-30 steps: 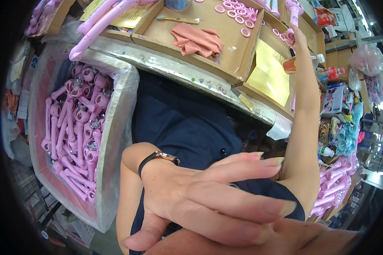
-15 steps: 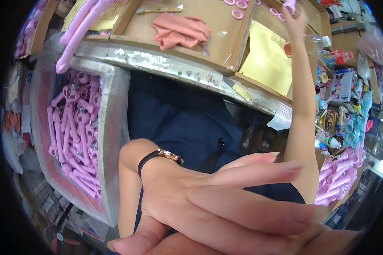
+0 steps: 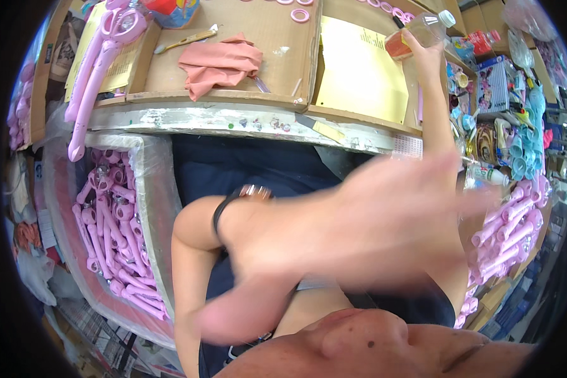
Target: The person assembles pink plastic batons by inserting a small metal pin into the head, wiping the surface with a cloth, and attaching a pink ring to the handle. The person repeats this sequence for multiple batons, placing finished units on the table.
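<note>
My left hand [image 3: 353, 233], with a dark-strapped watch [image 3: 253, 193] at its wrist, stretches across the lower middle, very near the camera. It is smeared by motion, but its thumb stands apart from the outstretched fingers, and I see nothing held. At the upper right my right hand [image 3: 427, 55] is closed round a clear plastic bottle [image 3: 419, 34] with a white cap and reddish liquid, held tilted. Part of its fingers is hidden behind the bottle. Beyond it, several pink rings [image 3: 397, 12] lie in the cardboard tray [image 3: 334, 116].
A plastic-lined bin [image 3: 154, 189] of pink wand-like pieces stands at left. Two longer pink pieces [image 3: 94, 82] overhang the bench edge [image 3: 189, 120]. A salmon cloth [image 3: 223, 66], a brush [image 3: 186, 39] and a yellow sheet [image 3: 362, 69] lie on cardboard. More pink pieces [image 3: 507, 227] are stacked right.
My right hand has let go of a pink piece and taken hold of the bottle, which has risen. My left hand has swung upward and blurred. The view has shifted.
</note>
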`<state>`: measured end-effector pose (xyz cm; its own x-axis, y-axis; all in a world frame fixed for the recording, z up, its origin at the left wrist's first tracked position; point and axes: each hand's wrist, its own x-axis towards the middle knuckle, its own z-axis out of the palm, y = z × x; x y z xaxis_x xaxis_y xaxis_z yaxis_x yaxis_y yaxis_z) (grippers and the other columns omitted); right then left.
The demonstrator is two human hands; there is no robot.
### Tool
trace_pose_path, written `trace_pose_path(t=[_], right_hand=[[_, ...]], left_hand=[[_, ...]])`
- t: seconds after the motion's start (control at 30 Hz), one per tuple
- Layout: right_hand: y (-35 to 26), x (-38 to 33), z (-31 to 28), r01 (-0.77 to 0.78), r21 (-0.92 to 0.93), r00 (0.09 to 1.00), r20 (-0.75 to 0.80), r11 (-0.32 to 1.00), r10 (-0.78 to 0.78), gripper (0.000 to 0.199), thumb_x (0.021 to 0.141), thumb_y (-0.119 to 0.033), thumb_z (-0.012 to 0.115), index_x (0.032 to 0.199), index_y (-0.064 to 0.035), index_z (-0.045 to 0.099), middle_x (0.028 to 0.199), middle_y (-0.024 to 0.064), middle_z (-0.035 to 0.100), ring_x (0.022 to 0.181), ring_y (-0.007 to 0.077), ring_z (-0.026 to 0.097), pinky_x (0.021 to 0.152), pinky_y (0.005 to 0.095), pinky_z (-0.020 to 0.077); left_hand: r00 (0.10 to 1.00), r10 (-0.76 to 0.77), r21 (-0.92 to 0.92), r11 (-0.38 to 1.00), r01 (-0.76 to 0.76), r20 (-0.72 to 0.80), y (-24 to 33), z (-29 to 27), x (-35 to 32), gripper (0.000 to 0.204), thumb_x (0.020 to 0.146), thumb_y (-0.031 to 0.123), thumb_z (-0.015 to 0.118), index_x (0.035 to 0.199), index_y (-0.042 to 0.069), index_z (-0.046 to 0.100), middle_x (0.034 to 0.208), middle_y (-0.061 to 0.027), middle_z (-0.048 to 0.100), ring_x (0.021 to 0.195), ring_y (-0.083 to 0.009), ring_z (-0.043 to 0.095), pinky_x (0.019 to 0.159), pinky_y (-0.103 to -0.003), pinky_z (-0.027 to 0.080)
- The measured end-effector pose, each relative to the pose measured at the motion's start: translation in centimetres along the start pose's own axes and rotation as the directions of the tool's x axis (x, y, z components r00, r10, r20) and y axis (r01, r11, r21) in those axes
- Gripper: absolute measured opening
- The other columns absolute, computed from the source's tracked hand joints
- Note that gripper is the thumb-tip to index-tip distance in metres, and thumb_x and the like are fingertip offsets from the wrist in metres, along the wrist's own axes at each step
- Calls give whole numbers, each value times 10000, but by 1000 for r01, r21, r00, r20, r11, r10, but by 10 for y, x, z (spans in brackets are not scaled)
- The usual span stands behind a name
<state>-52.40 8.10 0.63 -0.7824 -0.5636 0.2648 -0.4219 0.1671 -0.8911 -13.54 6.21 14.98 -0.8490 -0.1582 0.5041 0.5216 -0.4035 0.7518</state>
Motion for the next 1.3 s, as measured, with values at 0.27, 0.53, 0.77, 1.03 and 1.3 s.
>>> trace_pose_path(t=[0.27, 0.53, 0.77, 1.03, 1.3], right_hand=[[-55, -7, 32, 288, 56, 951, 98, 956, -292, 633, 710, -167, 793, 1193, 31, 435, 1074, 121, 582, 934, 168, 597, 820, 285, 479], [-59, -18, 105, 287, 32, 943, 165, 957, -289, 738, 683, -279, 809, 1221, 49, 426, 1152, 168, 510, 1072, 255, 511, 929, 347, 402], [-21, -7, 131, 424, 213, 861, 207, 880, -465, 526, 783, -121, 726, 1212, 23, 458, 1104, 148, 569, 970, 228, 569, 874, 346, 449], [-8, -2, 129, 202, 48, 933, 294, 978, -207, 612, 836, -279, 692, 1271, 39, 401, 1110, 175, 586, 841, 186, 622, 692, 290, 529], [-54, -54, 71, 294, -591, 931, 0, 751, -365, 774, 836, -400, 654, 1336, 90, 322, 1329, 273, 361, 1194, 373, 413, 1009, 426, 371]], left_hand=[[914, -271, 896, -408, 174, -301, -135, -103, 51, 632, 890, 561, 396, 1294, 83, 479, 1219, -239, 513, 1180, -406, 444, 1075, -545, 155], [847, -458, 944, -298, 139, -269, -154, -121, 48, 663, 903, 607, 270, 1248, 98, 519, 1155, -217, 564, 1094, -334, 541, 1076, -530, 150], [974, 226, 979, 203, -16, -30, -127, -94, -4, 161, 735, 240, 654, 805, 103, 609, 754, -78, 595, 788, -255, 584, 755, -442, 432], [785, 280, 805, 424, 415, -552, 47, -63, -288, 59, 833, 115, 654, 865, 66, 666, 884, -39, 675, 854, -199, 633, 830, -322, 485], [-144, 318, -243, -300, 923, -937, 146, -92, -595, 269, 900, 243, 481, 950, 29, 637, 908, -209, 628, 897, -358, 610, 749, -464, 475]])
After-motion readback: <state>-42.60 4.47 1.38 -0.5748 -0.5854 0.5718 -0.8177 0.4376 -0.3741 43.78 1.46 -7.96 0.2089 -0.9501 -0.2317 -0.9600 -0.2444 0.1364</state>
